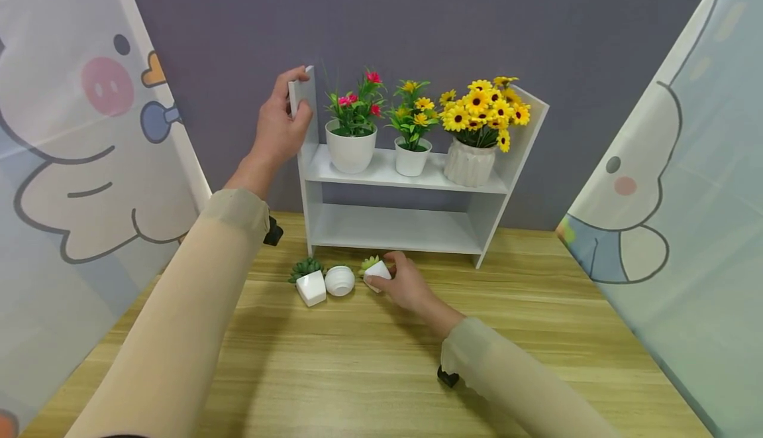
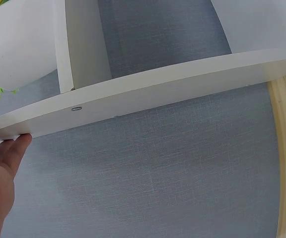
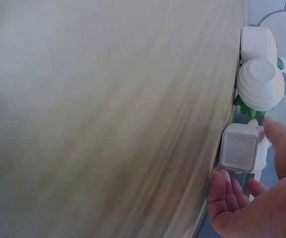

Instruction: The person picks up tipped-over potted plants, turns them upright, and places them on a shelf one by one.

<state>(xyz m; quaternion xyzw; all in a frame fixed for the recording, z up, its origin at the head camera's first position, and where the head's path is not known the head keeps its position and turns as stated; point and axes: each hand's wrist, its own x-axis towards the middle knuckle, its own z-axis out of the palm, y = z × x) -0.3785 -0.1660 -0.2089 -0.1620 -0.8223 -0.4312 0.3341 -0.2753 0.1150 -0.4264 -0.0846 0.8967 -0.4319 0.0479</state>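
Observation:
In the head view my left hand (image 1: 283,120) grips the upper end of the left side panel of a white two-tier shelf (image 1: 405,227), thumb on one face and fingers over the edge. The left wrist view shows fingertips (image 2: 23,143) against that panel's outer face. Low in front of the shelf, my right hand (image 1: 411,283) holds a small potted succulent (image 1: 378,275) between thumb and fingers; its square white pot (image 3: 239,150) lies tipped, base toward the wrist camera. Left of it lie a round ribbed white pot (image 1: 340,281) and a square-potted dark green succulent (image 1: 311,288), both tipped over.
On the upper tier stand a pink-flowered plant (image 1: 352,150), a smaller yellow-flowered plant (image 1: 411,158) and a pot of yellow sunflowers (image 1: 471,163). The shelf stands on a wooden table (image 1: 334,372) against a grey wall (image 1: 417,14). Cartoon-printed curtains (image 1: 632,126) hang at both sides.

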